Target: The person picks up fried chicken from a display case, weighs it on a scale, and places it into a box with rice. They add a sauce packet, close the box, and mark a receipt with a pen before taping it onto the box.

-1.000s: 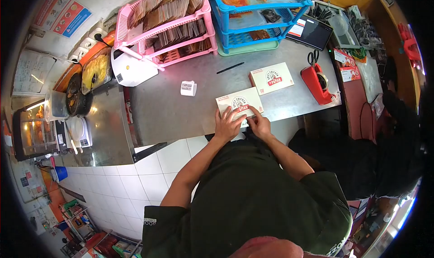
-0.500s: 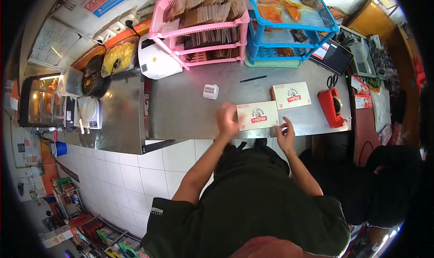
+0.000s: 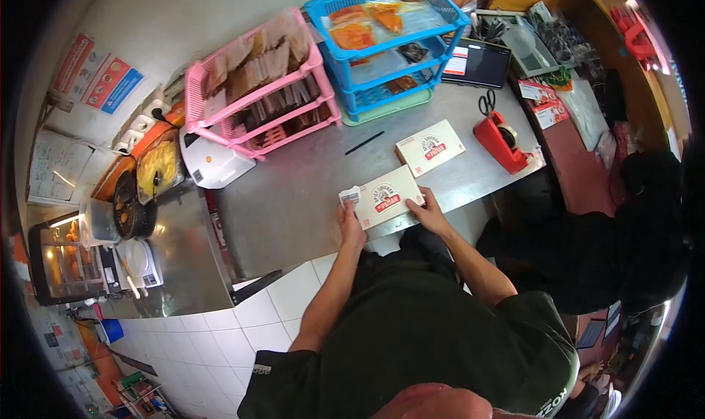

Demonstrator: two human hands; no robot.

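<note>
A white printed box (image 3: 382, 197) lies near the front edge of the metal counter, between my hands. My left hand (image 3: 351, 226) is at its left end, its fingers closed on a small white label (image 3: 351, 196) against the box's corner. At the box's right end, my right hand (image 3: 429, 212) grips the near corner with thumb and fingers. A second box (image 3: 431, 148) with the same print lies just behind and to the right, almost touching the first.
Behind the boxes are a black pen (image 3: 364, 143), a pink rack (image 3: 257, 88) and a blue rack (image 3: 385, 48). A red tape dispenser (image 3: 502, 141) and scissors (image 3: 487, 102) are to the right. A person in black (image 3: 587, 243) is close on the right.
The view has turned and shifted. The small white label, earlier on the counter behind the boxes, is now at the near box's left corner under my left hand. My right hand has closed on the box.
</note>
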